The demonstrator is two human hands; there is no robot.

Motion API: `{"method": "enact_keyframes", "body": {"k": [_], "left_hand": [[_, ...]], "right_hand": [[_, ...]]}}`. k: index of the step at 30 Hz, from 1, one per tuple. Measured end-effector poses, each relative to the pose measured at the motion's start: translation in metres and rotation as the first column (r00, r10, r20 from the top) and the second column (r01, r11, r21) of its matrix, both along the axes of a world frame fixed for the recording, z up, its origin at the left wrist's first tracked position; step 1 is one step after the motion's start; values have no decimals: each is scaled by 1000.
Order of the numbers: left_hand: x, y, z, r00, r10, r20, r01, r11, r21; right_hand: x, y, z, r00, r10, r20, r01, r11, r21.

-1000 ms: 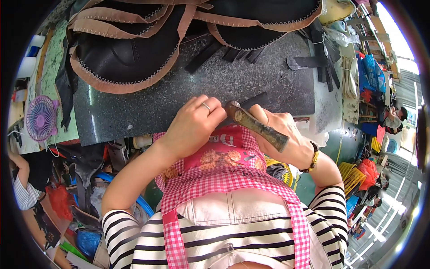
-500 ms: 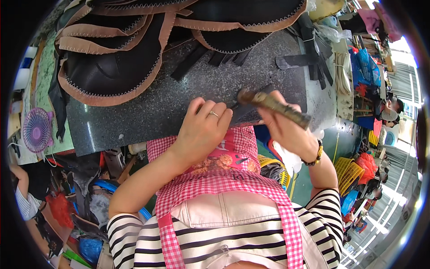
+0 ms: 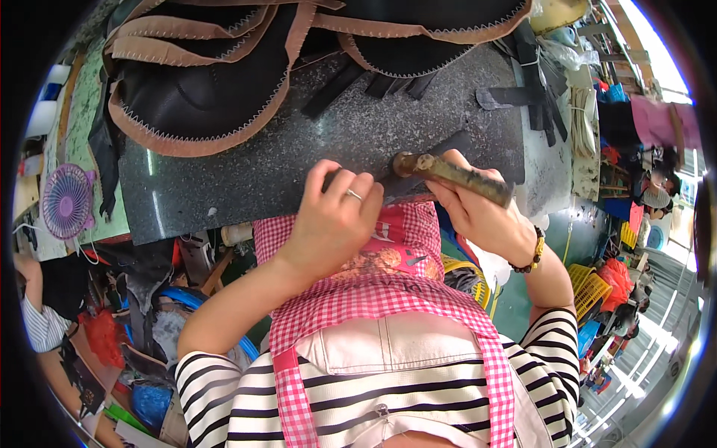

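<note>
My right hand (image 3: 485, 205) is wrapped round a worn hammer (image 3: 467, 179). The hammer's head is over a black strip (image 3: 455, 147) lying along the near side of the dark stone slab (image 3: 246, 187). To the left, my left hand (image 3: 336, 216), with a ring on one finger, is closed with its fingertips bent down at the strip's left part. Those fingers hide most of what they pinch. Black leather pieces (image 3: 194, 97) with tan zigzag-stitched borders are piled at the far side of the slab.
More black strips (image 3: 515, 97) lie at the slab's far right, by a bundle of pale strips (image 3: 584, 123). A purple fan (image 3: 67, 200) stands at the left. Yellow baskets (image 3: 586, 287) are on the floor at right. Other people are farther off at both sides.
The whole view has shifted slightly, so the slab and leather pieces sit further right and higher. The hammer's head is a little lower, nearer the strip. A person in pink shows more at right.
</note>
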State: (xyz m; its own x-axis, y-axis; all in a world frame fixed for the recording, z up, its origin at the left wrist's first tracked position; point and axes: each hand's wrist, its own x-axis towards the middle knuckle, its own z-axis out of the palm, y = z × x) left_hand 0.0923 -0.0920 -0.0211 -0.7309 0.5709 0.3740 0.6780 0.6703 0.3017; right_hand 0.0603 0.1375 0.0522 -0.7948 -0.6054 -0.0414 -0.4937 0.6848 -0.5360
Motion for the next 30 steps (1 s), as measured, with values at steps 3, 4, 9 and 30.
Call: {"method": "enact_keyframes", "body": {"k": [3, 4, 9, 30], "left_hand": [[4, -1, -4, 997, 56, 48, -61, 991, 120], [4, -7, -5, 994, 54, 93, -68, 987, 145], [3, -6, 0, 996, 72, 55, -78, 989, 123], [-59, 5, -6, 971, -223, 90, 196, 951, 241]], "right_hand": [[11, -12, 6, 997, -5, 73, -1, 996, 91], [13, -14, 9, 997, -21, 76, 11, 991, 134], [1, -11, 4, 992, 9, 123, -13, 1000, 26], [11, 22, 5, 991, -103, 81, 97, 993, 70]]}}
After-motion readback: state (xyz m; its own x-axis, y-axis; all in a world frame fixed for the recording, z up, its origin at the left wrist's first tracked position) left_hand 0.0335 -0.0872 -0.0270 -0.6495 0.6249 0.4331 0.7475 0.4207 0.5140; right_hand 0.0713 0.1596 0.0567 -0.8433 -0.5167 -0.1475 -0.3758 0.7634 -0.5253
